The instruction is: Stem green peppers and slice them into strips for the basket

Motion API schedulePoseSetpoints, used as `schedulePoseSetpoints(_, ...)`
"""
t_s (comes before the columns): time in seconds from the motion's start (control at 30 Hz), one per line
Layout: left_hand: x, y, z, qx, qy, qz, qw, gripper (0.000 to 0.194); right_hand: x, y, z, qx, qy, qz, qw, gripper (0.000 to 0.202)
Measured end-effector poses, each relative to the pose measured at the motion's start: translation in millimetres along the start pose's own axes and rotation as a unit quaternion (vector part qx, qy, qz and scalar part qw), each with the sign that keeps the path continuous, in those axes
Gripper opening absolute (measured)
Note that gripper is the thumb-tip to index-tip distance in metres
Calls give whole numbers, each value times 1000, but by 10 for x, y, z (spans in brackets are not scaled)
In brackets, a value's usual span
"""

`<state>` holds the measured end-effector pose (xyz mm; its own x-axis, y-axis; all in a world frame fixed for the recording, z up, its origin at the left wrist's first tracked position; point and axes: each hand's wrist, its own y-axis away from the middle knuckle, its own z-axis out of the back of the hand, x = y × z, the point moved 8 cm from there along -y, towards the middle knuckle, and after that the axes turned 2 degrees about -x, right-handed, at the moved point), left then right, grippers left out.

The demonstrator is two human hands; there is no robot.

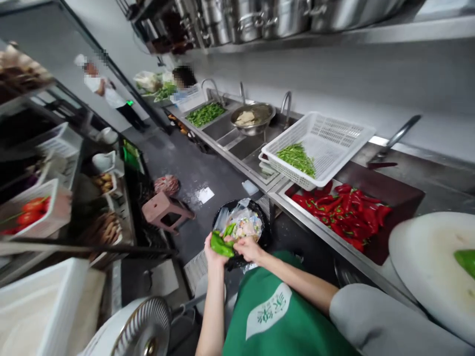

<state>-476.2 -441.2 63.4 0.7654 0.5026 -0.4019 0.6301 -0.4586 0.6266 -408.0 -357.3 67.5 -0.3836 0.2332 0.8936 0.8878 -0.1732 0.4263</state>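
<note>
My left hand [211,257] is wrapped round a large green pepper [221,244], which lies across the palm. From the other side my right hand [250,249] pinches at the pepper's right end with closed fingers; its fingertips are partly hidden and blurred. Both hands are above the near edge of a waste bin [265,230] lined with a black bag. Inside the bin are clear plastic, pale scraps [247,225] and some green bits just beyond the pepper.
Right of me, the steel counter holds red peppers [343,210], a white basket [345,148] with cut greens, and a round white board [430,262]. A stool [165,211] and a fan [143,329] stand left. Crates fill the left shelves. A person [107,91] stands far back.
</note>
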Motion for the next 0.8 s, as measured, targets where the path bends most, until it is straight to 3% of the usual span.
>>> schedulePoseSetpoints(0.07, -269, -88, 25, -36, 22, -35, 999, 32, 21, 127, 125, 0, -23, -7, 1000, 44)
schedulePoseSetpoints(0.17, -919, -50, 255, -126, 64, -169, 975, 35, 146, 319, 426, -6, -50, 31, 998, 48)
schedulePoseSetpoints(0.27, -1279, 104, 177, -46, 79, -211, 973, 40, 304, 277, 624, -11, -5, 59, 998, 49)
schedulePoseSetpoints(0.33, -1262, 216, -34, 34, 65, -202, 977, 41, 431, 78, 623, -28, 93, 75, 992, 46)
schedulePoseSetpoints(0.4, -1093, 285, -254, 81, 47, -178, 979, 39, 627, -155, 530, -65, 197, 121, 971, 38)
schedulePoseSetpoints(0.47, -880, 302, -432, 105, 40, -148, 983, 37, 819, -324, 318, -56, 227, 181, 955, 24)
schedulePoseSetpoints(0.53, -725, 303, -545, 119, 42, -133, 983, 35, 895, -414, 50, 25, 173, 193, 966, 16)
schedulePoseSetpoints(0.63, -618, 312, -593, 125, 44, -133, 982, 33, 841, -421, -224, 142, 67, 132, 979, 22)
schedulePoseSetpoints(0.8, -506, 328, -572, 103, 16, -141, 985, 35, 746, -349, -242, 172, -27, 90, 981, 40)
